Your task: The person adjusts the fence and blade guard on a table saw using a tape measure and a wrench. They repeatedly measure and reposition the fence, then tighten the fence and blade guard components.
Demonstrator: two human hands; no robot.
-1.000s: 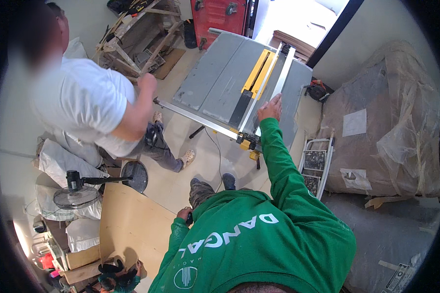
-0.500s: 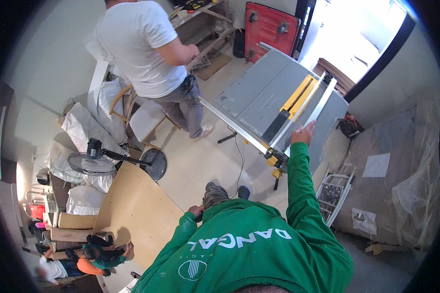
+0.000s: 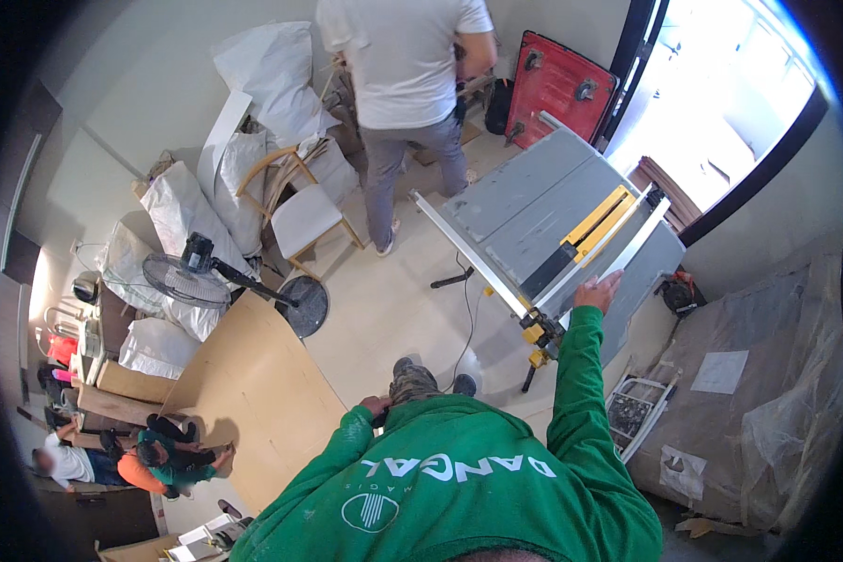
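My right hand (image 3: 598, 289), at the end of a green sleeve, rests on the silver rip fence (image 3: 633, 245) of a table saw. Its fingers look stretched out along the metal. The saw's grey table top (image 3: 510, 187) has a yellow insert (image 3: 606, 220) beside the fence. Black and yellow fittings (image 3: 540, 332) sit at the near end of the fence. Down by my thigh is my left hand (image 3: 377, 406), next to my patterned trousers. Its fingers are mostly hidden, and I see nothing held in it.
A person in a white shirt (image 3: 407, 70) stands beyond the saw. At left are a chair (image 3: 306, 217), a floor fan (image 3: 189, 279), white sacks (image 3: 192, 220) and a curved wooden sheet (image 3: 262, 384). A cable (image 3: 472, 323) crosses the floor. A covered stack (image 3: 721, 412) stands at right.
The person in white has walked right and farther off, uncovering the chair. The whole view has shifted a little. My right hand stays on the fence and my left stays by my thigh.
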